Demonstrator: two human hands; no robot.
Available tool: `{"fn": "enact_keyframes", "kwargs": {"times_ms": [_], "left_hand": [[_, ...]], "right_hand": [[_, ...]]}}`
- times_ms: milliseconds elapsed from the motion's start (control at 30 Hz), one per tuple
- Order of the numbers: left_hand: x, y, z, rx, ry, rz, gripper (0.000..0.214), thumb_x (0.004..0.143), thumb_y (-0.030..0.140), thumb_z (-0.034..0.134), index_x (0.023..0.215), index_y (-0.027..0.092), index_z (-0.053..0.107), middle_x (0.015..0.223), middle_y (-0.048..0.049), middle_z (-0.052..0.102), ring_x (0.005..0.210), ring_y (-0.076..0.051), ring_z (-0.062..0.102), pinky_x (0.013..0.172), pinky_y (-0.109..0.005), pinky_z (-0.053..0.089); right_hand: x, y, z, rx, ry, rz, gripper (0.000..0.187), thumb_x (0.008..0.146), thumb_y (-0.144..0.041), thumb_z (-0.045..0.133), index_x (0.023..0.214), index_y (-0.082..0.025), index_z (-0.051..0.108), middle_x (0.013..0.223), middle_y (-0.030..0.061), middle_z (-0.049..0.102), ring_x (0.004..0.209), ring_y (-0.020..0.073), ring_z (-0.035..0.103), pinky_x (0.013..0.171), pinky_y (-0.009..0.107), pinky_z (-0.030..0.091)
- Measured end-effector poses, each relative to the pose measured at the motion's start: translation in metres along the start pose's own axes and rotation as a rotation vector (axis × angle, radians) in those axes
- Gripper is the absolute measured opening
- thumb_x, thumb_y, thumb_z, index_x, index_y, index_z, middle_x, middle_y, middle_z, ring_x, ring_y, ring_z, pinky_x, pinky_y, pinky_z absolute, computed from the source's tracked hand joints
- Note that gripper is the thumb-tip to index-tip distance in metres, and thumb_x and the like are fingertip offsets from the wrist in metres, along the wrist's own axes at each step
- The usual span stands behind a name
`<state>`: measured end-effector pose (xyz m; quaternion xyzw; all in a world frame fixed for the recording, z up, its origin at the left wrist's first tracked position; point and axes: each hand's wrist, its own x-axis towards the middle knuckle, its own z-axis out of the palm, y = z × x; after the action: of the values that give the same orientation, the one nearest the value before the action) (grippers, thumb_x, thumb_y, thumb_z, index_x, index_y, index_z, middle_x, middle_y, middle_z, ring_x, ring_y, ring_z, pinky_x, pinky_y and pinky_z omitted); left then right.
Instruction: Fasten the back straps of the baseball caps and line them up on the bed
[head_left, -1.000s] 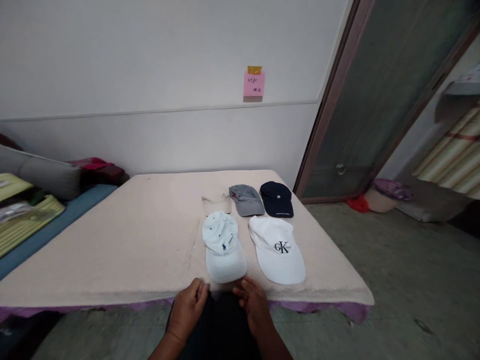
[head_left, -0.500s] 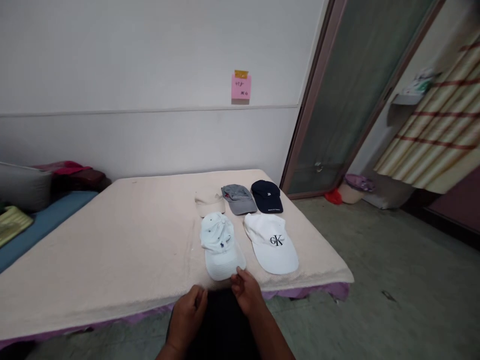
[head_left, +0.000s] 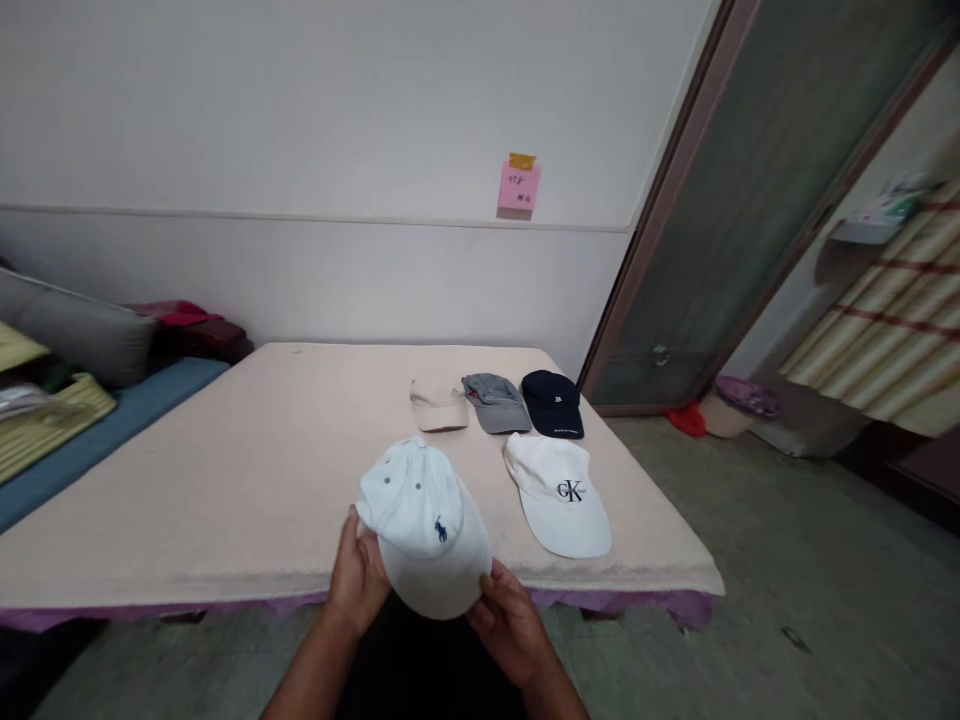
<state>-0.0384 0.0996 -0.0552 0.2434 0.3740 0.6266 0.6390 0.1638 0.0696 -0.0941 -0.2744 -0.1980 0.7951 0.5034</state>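
Note:
Between my hands, lifted over the front edge of the bed, is a pale blue-white baseball cap (head_left: 416,505) with a small dark horse-rider emblem. My left hand (head_left: 358,575) grips the crown's rim from the left, its fingers partly hidden under the cap. The right end of the brim is pinched by my right hand (head_left: 510,615), thumb on top. Beside it on the bed lies a white cap (head_left: 559,495) marked with black "CK" letters. Behind these sit a beige cap (head_left: 439,407), a grey cap (head_left: 496,405) and a navy cap (head_left: 553,403) in a row.
The caps rest on a bed (head_left: 225,480) with a pale pink cover. A grey cushion (head_left: 82,325) and a blue mat (head_left: 172,390) are at the left. A pink note (head_left: 518,187) is taped to the wall. To the right are a sliding door (head_left: 697,220) and a bin (head_left: 727,410).
The pale blue-white cap has come up off the bed toward me, tilted. My left hand has moved onto its crown, while my right hand keeps hold of the brim. The view has shifted slightly left.

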Motion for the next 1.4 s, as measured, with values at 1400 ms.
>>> {"fn": "enact_keyframes", "kwargs": {"times_ms": [1400], "left_hand": [[-0.097, 0.024, 0.048, 0.945, -0.337, 0.182, 0.02, 0.078, 0.014, 0.042, 0.083, 0.018, 0.061, 0.069, 0.0002, 0.056, 0.065, -0.015, 0.049, 0.059, -0.024, 0.04]], "right_hand": [[-0.051, -0.033, 0.098, -1.425, -0.001, -0.845, 0.02, 0.084, -0.01, 0.042, 0.096, -0.019, 0.055, 0.085, 0.0049, 0.055, 0.08, 0.0168, 0.052, 0.072, 0.03, 0.043]]}}
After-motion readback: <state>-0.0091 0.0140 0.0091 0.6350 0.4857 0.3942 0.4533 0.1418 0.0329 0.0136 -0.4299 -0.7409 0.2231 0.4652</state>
